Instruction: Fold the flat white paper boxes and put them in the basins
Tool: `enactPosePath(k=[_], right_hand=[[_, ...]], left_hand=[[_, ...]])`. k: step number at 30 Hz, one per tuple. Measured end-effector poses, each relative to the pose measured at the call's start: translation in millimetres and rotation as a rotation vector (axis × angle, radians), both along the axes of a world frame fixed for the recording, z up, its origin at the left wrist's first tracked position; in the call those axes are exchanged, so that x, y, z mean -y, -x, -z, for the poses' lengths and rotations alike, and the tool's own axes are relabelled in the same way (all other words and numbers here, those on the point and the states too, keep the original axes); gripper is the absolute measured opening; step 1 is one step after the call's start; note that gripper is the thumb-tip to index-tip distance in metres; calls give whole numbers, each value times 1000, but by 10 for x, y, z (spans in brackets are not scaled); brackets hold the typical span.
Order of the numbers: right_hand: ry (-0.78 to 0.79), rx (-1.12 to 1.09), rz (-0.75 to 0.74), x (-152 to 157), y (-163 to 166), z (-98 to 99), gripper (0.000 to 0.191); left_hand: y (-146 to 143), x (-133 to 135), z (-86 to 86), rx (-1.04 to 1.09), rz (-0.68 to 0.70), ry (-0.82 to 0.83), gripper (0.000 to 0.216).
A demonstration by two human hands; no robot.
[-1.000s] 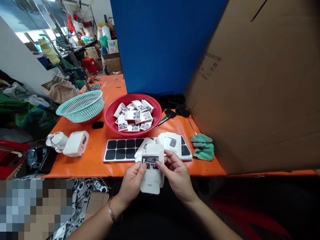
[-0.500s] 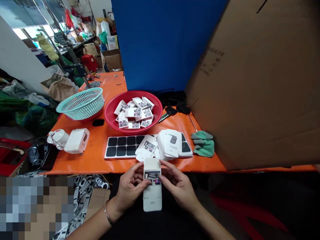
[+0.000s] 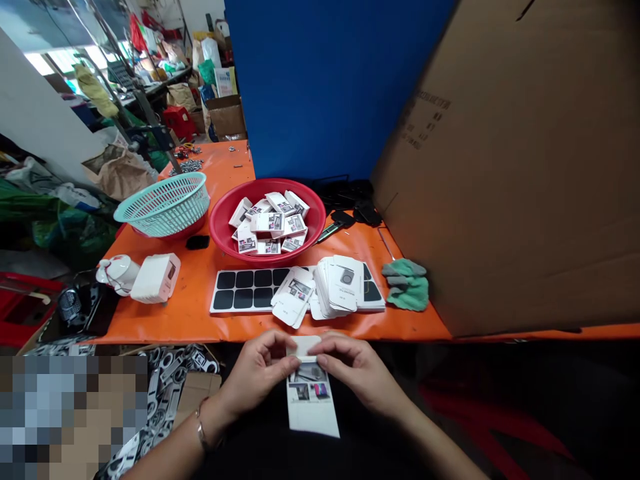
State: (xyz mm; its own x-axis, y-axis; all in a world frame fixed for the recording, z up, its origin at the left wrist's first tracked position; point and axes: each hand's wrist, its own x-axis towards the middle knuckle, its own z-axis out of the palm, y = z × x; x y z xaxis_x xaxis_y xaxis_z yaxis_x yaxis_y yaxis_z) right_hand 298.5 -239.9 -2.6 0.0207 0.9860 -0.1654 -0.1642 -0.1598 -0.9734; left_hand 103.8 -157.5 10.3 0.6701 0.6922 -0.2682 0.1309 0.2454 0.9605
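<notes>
A white printed carton (image 3: 309, 393), flattened, with small product pictures on its face, hangs below the table's front edge between my hands. My left hand (image 3: 260, 370) pinches its upper left edge with thumb and fingers. On the upper right edge, my right hand (image 3: 357, 370) grips it the same way, fingertips at the top flap. Just beyond lie a loose flat carton (image 3: 295, 297) and a fanned stack of flat cartons (image 3: 340, 287), both resting on a sheet of black rounded square pads (image 3: 243, 298).
A red basin (image 3: 219, 233) holds several folded boxes (image 3: 269, 222). Left of it are a mint basket (image 3: 165, 207) and a white block of stacked pieces (image 3: 155, 279). A green glove (image 3: 407, 285) lies beside a large cardboard box (image 3: 515, 187). Metal-like parts (image 3: 167, 387) fill a container below left.
Both hands have moved slightly down and shifted their grip up to the carton's top flap. The carton's lower end has swung a little to the right.
</notes>
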Motion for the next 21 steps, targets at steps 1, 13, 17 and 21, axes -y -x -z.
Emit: enactPosePath(k=[1, 13, 17, 21], right_hand=[[14, -40, 7, -10, 2, -26, 30], [192, 38, -149, -117, -21, -296, 21], [254, -195, -79, -179, 32, -321, 20], [290, -250, 10, -186, 93, -322, 16]], left_hand=[[-3, -15, -34, 10, 3, 36, 33], [-40, -117, -322, -140, 136, 142, 19], [-107, -134, -312, -83, 37, 249, 16], [-148, -135, -292, -57, -34, 316, 15]])
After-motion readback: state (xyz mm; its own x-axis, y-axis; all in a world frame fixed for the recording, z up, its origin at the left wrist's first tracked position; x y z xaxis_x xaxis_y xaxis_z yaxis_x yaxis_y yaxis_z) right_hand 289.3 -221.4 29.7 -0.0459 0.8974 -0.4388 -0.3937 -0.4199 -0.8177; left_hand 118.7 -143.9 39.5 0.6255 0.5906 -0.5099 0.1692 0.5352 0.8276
